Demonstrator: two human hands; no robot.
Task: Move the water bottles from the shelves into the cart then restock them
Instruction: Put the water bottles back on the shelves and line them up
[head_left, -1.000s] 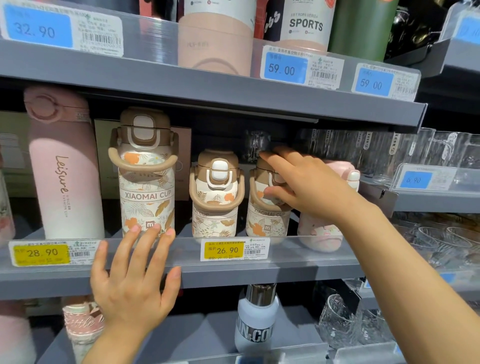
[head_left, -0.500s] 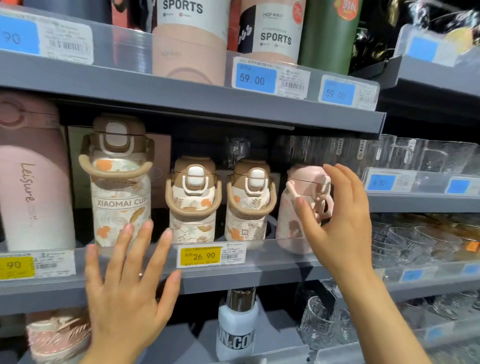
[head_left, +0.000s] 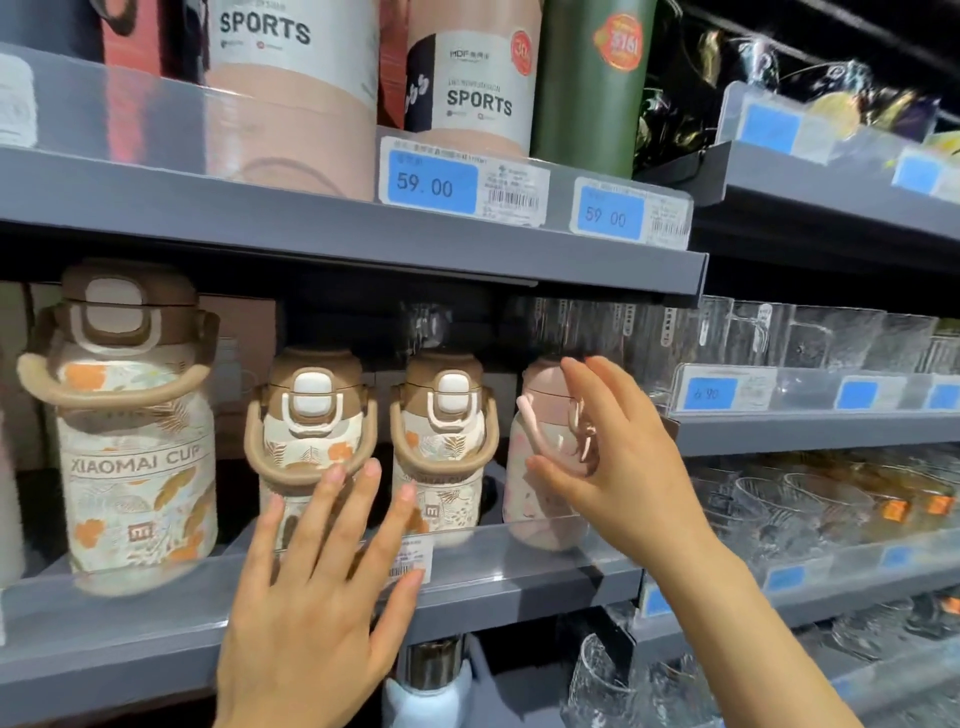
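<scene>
Right hand (head_left: 618, 467) spread, holding nothing, beside pink bottle (head_left: 545, 467) at shelf's (head_left: 519, 566) 3 o'clock end | left hand (head_left: 317, 597) flat, empty | risk: hasty reach could topple bottle.

Above the left hand (head_left: 311, 597), on the big floral bottle (head_left: 136, 447): "XIAOMAI CUP". Higher up, "SPORTS" on the large pink bottle (head_left: 291, 78) and on the smaller pink bottle (head_left: 475, 93). Over the right hand (head_left: 623, 467), two blue price tags (head_left: 435, 182) reading "59.00". Right of that hand, a blurred blue tag (head_left: 710, 393), perhaps "6.90".
</scene>
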